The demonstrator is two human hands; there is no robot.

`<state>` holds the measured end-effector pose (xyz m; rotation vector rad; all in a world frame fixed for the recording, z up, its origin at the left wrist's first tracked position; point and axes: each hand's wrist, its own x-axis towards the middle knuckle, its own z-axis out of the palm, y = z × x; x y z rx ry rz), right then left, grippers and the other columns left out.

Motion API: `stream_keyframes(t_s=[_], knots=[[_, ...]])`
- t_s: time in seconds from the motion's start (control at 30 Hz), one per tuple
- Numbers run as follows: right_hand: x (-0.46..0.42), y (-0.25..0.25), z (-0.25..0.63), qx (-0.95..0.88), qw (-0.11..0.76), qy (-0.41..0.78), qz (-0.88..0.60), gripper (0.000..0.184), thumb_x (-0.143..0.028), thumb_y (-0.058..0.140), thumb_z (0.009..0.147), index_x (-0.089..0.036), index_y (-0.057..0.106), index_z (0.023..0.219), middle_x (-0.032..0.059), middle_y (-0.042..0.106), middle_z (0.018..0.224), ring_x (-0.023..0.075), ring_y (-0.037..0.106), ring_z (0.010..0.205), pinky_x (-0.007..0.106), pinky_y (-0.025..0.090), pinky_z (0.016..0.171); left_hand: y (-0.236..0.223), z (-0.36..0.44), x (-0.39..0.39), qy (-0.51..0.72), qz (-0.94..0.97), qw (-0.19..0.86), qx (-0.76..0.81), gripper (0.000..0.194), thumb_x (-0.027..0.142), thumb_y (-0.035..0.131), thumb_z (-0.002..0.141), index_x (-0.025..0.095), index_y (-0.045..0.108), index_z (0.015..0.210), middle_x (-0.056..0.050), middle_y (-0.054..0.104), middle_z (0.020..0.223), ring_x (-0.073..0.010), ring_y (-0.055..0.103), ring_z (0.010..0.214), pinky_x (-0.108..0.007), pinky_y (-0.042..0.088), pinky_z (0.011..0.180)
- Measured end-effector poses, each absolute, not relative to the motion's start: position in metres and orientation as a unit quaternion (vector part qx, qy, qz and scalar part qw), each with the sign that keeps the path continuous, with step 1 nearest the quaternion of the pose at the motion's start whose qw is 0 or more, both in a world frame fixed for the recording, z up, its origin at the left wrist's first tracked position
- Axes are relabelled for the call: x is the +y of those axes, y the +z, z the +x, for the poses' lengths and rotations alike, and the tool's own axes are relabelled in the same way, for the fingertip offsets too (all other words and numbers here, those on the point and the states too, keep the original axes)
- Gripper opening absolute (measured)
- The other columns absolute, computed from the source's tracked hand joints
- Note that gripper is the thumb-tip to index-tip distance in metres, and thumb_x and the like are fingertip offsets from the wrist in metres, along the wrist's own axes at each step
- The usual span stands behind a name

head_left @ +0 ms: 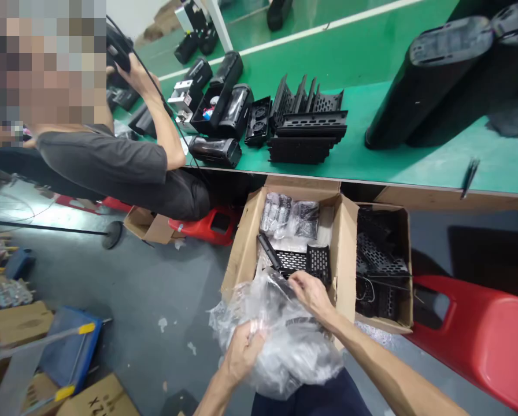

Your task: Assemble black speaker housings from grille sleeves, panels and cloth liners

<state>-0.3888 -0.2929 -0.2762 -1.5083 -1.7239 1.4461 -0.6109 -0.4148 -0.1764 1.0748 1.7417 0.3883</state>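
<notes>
A crumpled clear plastic bag (298,358) lies over my lap and the near end of an open cardboard box (346,254). My left hand (243,351) pinches the bag's near left side. At the bag's upper edge, the curled fingers of my right hand (311,293) grip a black plastic part (280,284), which is partly covered by the film. Inside the box are black perforated panels (317,260), a slim black piece (268,251) and several film-wrapped parts (306,216).
Black slotted panels (306,136), black housings (215,151) and tall black cylinders (428,81) stand on the green bench (372,164). A second box (409,289) holds black parts beside a red stool (493,341). A co-worker (107,156) sits at the left.
</notes>
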Motion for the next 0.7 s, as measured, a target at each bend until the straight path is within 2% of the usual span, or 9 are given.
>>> stream_keyframes(t_s=[0.03, 0.1, 0.17, 0.23, 0.33, 0.47, 0.57, 0.7], knots=[[-0.293, -0.275, -0.387, -0.623, 0.208, 0.513, -0.552, 0.032, -0.040, 0.043, 0.104, -0.024, 0.070, 0.099, 0.0060, 0.074, 0.092, 0.0239, 0.067, 0.083, 0.039, 0.051, 0.084, -0.179, -0.613, -0.415, 0.151, 0.448, 0.493, 0.730, 0.041, 0.053, 0.056, 0.093, 0.018, 0.064, 0.075, 0.000, 0.056, 0.067, -0.0158, 0.049, 0.065, -0.027, 0.041, 0.063], [-0.295, -0.274, -0.386, -0.632, 0.193, 0.500, -0.559, 0.032, -0.045, 0.044, 0.105, -0.024, 0.067, 0.110, 0.0074, 0.073, 0.104, 0.0244, 0.068, 0.094, 0.039, 0.050, 0.089, -0.181, -0.615, -0.414, 0.135, 0.462, 0.477, 0.736, 0.042, 0.051, 0.051, 0.097, 0.018, 0.062, 0.074, 0.001, 0.054, 0.067, -0.0156, 0.048, 0.065, -0.027, 0.039, 0.062], [-0.300, -0.278, -0.392, -0.648, 0.165, 0.498, -0.552, 0.035, -0.051, 0.063, 0.097, -0.023, 0.066, 0.119, 0.0107, 0.070, 0.122, 0.0284, 0.064, 0.113, 0.040, 0.049, 0.097, -0.179, -0.610, -0.411, 0.131, 0.503, 0.482, 0.705, 0.038, 0.046, 0.050, 0.098, 0.018, 0.065, 0.078, -0.001, 0.060, 0.072, -0.0170, 0.053, 0.069, -0.028, 0.041, 0.066], [-0.306, -0.287, -0.404, -0.660, 0.126, 0.504, -0.542, 0.046, -0.048, 0.080, 0.086, -0.022, 0.067, 0.122, 0.0125, 0.068, 0.128, 0.0310, 0.063, 0.119, 0.043, 0.050, 0.098, -0.175, -0.600, -0.408, 0.135, 0.546, 0.493, 0.664, 0.032, 0.040, 0.049, 0.098, 0.018, 0.071, 0.092, -0.004, 0.069, 0.085, -0.0195, 0.059, 0.077, -0.030, 0.047, 0.075], [-0.312, -0.301, -0.420, -0.662, 0.078, 0.517, -0.537, 0.030, -0.041, 0.076, 0.094, -0.018, 0.070, 0.113, 0.0077, 0.072, 0.113, 0.0240, 0.069, 0.102, 0.043, 0.056, 0.091, -0.170, -0.587, -0.405, 0.137, 0.566, 0.494, 0.645, 0.034, 0.036, 0.048, 0.099, 0.018, 0.074, 0.112, -0.008, 0.075, 0.100, -0.0215, 0.065, 0.083, -0.033, 0.051, 0.082], [-0.310, -0.295, -0.412, -0.649, 0.084, 0.508, -0.560, 0.020, -0.034, 0.060, 0.106, -0.017, 0.069, 0.102, 0.0044, 0.071, 0.100, 0.0196, 0.069, 0.090, 0.039, 0.056, 0.086, -0.171, -0.596, -0.413, 0.125, 0.538, 0.494, 0.672, 0.039, 0.046, 0.049, 0.101, 0.017, 0.076, 0.107, -0.009, 0.076, 0.096, -0.0229, 0.068, 0.085, -0.032, 0.053, 0.081], [-0.309, -0.265, -0.395, -0.658, 0.120, 0.507, -0.543, 0.022, -0.026, 0.046, 0.107, -0.019, 0.064, 0.097, 0.0043, 0.069, 0.094, 0.0199, 0.067, 0.087, 0.035, 0.049, 0.082, -0.169, -0.622, -0.419, 0.088, 0.450, 0.454, 0.764, 0.050, 0.063, 0.056, 0.095, 0.017, 0.073, 0.108, -0.009, 0.078, 0.092, -0.0257, 0.070, 0.081, -0.035, 0.053, 0.075], [-0.318, -0.204, -0.386, -0.697, 0.147, 0.531, -0.460, 0.019, -0.028, 0.048, 0.105, -0.023, 0.059, 0.090, 0.0004, 0.066, 0.088, 0.0179, 0.064, 0.081, 0.032, 0.043, 0.076, -0.148, -0.654, -0.418, 0.055, 0.365, 0.307, 0.877, 0.065, 0.072, 0.062, 0.086, 0.019, 0.063, 0.124, -0.009, 0.077, 0.096, -0.0299, 0.071, 0.080, -0.041, 0.052, 0.078]])
